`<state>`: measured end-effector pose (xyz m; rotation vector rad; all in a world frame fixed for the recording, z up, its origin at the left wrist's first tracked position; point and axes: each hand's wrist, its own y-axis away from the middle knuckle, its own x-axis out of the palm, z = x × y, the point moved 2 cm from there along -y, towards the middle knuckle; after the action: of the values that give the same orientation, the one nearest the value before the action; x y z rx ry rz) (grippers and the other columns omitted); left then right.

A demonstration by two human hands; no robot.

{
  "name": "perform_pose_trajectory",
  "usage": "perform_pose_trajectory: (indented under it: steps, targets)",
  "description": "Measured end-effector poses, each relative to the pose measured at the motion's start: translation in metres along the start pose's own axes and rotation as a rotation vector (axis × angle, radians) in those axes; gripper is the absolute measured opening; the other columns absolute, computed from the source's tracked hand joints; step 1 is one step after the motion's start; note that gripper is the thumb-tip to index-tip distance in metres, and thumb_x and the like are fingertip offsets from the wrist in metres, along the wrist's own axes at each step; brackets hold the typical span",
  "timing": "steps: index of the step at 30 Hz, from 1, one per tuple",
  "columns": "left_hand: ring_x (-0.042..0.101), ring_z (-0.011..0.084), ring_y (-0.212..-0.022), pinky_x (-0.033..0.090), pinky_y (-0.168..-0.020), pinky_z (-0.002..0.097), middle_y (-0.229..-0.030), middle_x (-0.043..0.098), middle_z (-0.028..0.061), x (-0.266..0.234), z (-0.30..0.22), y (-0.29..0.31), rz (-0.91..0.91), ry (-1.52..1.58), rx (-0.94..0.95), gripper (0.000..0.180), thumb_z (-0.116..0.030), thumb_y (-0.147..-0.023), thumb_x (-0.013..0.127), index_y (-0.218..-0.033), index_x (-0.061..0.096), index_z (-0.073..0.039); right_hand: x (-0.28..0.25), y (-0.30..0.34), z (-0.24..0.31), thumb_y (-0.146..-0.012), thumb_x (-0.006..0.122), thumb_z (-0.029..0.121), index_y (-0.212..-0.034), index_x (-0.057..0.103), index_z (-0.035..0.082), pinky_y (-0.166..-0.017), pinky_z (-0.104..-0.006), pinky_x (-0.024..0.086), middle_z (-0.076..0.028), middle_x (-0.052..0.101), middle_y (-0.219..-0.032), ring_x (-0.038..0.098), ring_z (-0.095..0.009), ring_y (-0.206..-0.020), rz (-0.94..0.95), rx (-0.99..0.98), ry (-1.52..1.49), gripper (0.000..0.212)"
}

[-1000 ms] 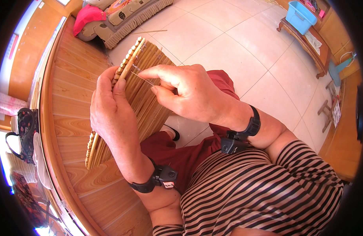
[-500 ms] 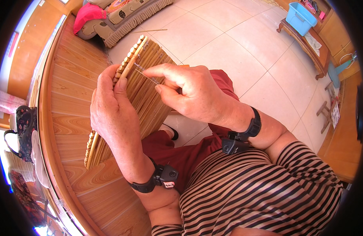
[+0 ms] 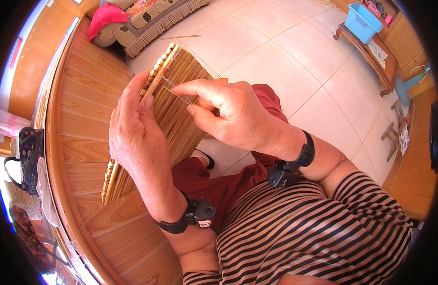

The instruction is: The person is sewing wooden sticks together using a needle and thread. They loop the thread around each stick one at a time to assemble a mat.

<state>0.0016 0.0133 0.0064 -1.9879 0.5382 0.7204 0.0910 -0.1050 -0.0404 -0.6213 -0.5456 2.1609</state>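
A mat of thin reed sticks tied side by side slants across my lap, its bundled stick ends showing along the upper left edge. My left hand is closed around that edge, the thumb lying over the outermost stick. Just to the right, my right hand is closed in a pinch by the forefinger and thumb. A thin, pale strand runs from this pinch to the mat's edge; whether it is thread or a needle is too fine to tell. Small grey ties show between the sticks.
A wood-panelled surface with a raised rim lies on my left. Ahead stands a patterned sofa with a pink cloth, and a loose stick rests on the tiled floor. A blue basket tops a low wooden table at far right.
My left hand has shifted slightly, its fingers now higher along the mat's edge. My right hand stays in nearly the same place, still pinching the strand.
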Motion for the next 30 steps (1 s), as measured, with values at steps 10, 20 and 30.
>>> perform_pose_trajectory:
  steps: [10,20,30]
  targets:
    - [0.064,0.0269,-0.087,0.05,-0.074,0.0367,-0.097,0.068,0.0086,-0.0003,0.002,-0.0008,-0.002,-0.014,-0.013,0.027,-0.008,-0.09,0.057,-0.115,0.065,-0.016,0.0008,-0.0001,0.0007,-0.083,0.062,0.0,-0.115,0.063,0.002,-0.045,-0.0242,0.04,-0.004,0.054,-0.055,0.049,-0.006,-0.047,0.005,0.017,-0.017,0.032]
    - [0.065,0.0251,-0.087,0.05,-0.075,0.0357,-0.098,0.068,0.0089,-0.0001,-0.0023,-0.0024,0.009,0.005,-0.066,0.026,-0.008,-0.09,0.058,-0.113,0.066,-0.015,-0.0008,0.0002,-0.0019,-0.083,0.062,0.0,-0.114,0.063,0.003,-0.045,-0.0245,0.04,-0.004,0.055,-0.054,0.049,-0.007,-0.046,-0.037,0.012,-0.003,0.032]
    - [0.066,0.0251,-0.09,0.051,-0.076,0.0348,-0.1,0.069,0.0101,-0.0001,0.0012,-0.0031,-0.004,0.019,-0.079,0.026,-0.008,-0.091,0.056,-0.114,0.066,-0.016,-0.0015,-0.001,-0.001,-0.083,0.062,0.001,-0.115,0.063,0.003,-0.045,-0.0249,0.04,-0.003,0.054,-0.055,0.048,-0.006,-0.046,-0.024,-0.019,0.007,0.032]
